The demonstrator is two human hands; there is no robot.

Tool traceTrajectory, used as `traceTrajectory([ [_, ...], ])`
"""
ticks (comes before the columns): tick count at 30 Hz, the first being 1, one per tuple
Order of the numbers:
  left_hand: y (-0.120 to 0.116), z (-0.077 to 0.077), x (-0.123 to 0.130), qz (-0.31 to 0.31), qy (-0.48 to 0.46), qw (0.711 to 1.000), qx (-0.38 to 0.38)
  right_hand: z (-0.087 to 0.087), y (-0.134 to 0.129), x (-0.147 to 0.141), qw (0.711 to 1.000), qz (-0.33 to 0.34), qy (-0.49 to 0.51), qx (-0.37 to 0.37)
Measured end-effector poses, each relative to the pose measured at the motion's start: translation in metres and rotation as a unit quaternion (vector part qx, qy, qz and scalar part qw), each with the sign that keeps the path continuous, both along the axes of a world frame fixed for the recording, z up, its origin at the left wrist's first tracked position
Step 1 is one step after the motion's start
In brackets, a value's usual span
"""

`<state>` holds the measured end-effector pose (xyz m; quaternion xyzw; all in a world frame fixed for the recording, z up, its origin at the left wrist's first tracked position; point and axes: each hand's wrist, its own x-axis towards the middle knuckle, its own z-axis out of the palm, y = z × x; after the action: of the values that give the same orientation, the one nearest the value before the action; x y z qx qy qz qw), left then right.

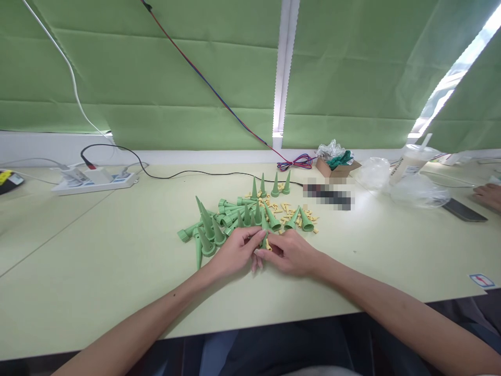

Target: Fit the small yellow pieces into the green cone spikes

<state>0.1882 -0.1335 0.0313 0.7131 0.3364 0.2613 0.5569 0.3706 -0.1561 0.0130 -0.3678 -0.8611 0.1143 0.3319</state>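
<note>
My left hand is closed on a green cone that points up, near the table's front. My right hand meets it from the right, its fingers pinched around a small yellow piece at the cone's lower side. Just beyond my hands lies a heap of green cones, some upright and some on their sides. Small yellow pieces are scattered behind and to the right of my hands, among more green cones.
A power strip sits at the back left, with a black cable running right. At the back right are a cardboard box, a cup, plastic bags and a phone. Another person's hand rests at the right edge.
</note>
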Motion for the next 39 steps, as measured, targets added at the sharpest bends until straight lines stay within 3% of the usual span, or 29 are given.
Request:
traceTrajectory([
  [5,-0.001,0.005,0.001,0.018,0.014,0.999,0.022,0.004,0.004,0.004,1.000,0.015,0.012,-0.003],
  [11,-0.006,0.007,0.002,0.083,0.042,0.990,0.106,0.004,0.016,0.020,0.998,0.035,0.042,0.007],
  [14,-0.006,0.006,0.002,0.088,0.073,0.984,0.138,0.005,0.022,0.026,0.997,-0.010,0.078,0.014],
  [17,-0.006,0.001,0.002,0.077,0.102,0.977,0.172,0.006,0.027,0.029,0.989,-0.101,0.104,0.027],
  [21,-0.007,-0.004,0.002,0.052,0.142,0.973,0.175,0.006,0.034,0.032,0.976,-0.184,0.113,0.023],
  [28,-0.007,-0.004,0.001,0.037,0.180,0.961,0.206,0.001,0.041,0.037,0.972,-0.216,0.089,0.008],
  [39,-0.007,-0.004,0.001,0.068,0.217,0.949,0.217,-0.001,0.051,0.046,0.968,-0.239,0.069,0.026],
])
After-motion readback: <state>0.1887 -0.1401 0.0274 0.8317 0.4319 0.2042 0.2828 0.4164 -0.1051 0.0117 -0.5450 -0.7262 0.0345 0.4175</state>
